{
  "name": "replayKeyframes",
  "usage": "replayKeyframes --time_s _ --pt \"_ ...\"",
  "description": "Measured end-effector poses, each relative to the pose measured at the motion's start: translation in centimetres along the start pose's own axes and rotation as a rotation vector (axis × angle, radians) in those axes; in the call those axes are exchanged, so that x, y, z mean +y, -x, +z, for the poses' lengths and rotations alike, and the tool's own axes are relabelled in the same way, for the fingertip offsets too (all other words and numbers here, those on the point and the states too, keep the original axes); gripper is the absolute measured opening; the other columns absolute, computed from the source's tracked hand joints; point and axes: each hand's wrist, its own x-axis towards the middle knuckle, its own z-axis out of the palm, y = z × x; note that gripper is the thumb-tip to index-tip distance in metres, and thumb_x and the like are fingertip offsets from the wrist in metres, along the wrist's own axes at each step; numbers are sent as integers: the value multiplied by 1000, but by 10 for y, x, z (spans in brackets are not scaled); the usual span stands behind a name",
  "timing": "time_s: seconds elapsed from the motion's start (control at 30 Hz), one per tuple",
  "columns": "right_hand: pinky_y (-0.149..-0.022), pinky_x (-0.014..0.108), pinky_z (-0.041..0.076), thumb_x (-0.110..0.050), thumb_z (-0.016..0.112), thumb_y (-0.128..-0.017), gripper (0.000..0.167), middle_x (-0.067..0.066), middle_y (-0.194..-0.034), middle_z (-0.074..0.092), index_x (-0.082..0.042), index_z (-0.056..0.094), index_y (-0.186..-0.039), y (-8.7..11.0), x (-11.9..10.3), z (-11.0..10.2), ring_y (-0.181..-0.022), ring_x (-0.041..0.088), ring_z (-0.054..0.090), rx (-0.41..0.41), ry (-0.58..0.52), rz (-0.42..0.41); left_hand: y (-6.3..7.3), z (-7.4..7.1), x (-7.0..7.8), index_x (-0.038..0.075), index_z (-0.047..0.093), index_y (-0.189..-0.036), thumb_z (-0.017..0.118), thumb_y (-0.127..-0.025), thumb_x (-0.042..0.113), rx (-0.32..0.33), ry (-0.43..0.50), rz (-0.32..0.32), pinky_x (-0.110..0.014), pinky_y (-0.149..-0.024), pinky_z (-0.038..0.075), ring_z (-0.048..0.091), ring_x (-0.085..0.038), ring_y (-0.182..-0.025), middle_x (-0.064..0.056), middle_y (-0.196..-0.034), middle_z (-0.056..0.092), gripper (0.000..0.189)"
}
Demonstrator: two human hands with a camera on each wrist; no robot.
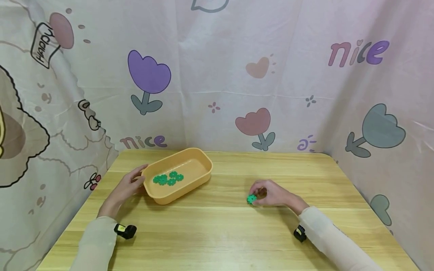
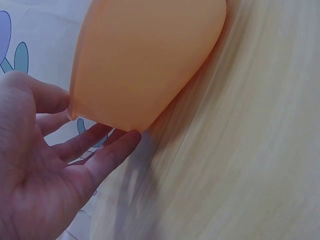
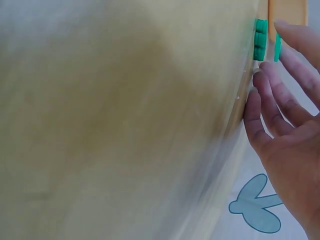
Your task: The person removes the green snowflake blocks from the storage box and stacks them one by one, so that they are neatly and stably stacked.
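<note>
On a wooden table [image 1: 217, 241], a right hand [image 1: 269, 193] pinches a small, scalloped green disc [image 1: 251, 198] between thumb and fingertips. The disc lies at the grip's left edge, well right of a yellow tray [image 1: 194, 165] — round, with no long axis, its face mostly upward. The tray's long axis slants from near left to far right; more green pieces [image 1: 171, 181] lie inside, and a left hand [image 1: 127, 186] touches its left end — fingers extended, apart.
</note>
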Motion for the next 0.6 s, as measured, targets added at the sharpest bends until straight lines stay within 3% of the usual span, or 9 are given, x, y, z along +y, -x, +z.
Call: replayKeyframes --time_s 0.1,0.23,0.4,0.6 --pt "-80 26 59 -18 86 -84 21 -1 -101 71 -17 76 -103 -1 1 2 -90 14 64 2 15 20 -1 0 -1 2 20 -164 43 -112 13 0 -6 -8 -30 -96 59 59 -13 -119 -36 -147 41 58" --pt "-78 23 58 -21 87 -84 21 -2 -99 70 -17 75 -100 -3 -1 3 -88 13 63 12 34 49 -1 0 1 3 20 -164 42 -112 12 1 -27 -18 -36 -99 59 55 -34 -129 -36 -148 41 58" --pt "-76 22 57 -22 88 -83 21 -2 -98 70 -16 74 -99 -4 -2 3 -86 11 61 18 50 53 0 1 2 4 20 -165 41 -112 13 0 -35 -22 -41 -101 59 52 -41 -132 -36 -149 40 58" --pt "-75 22 57 -21 89 -81 23 -2 -97 70 -15 74 -98 -4 -3 3 -85 11 61 20 59 44 1 0 2 3 19 -165 41 -112 12 -4 -32 -14 -42 -101 58 52 -39 -132 -37 -150 39 58"
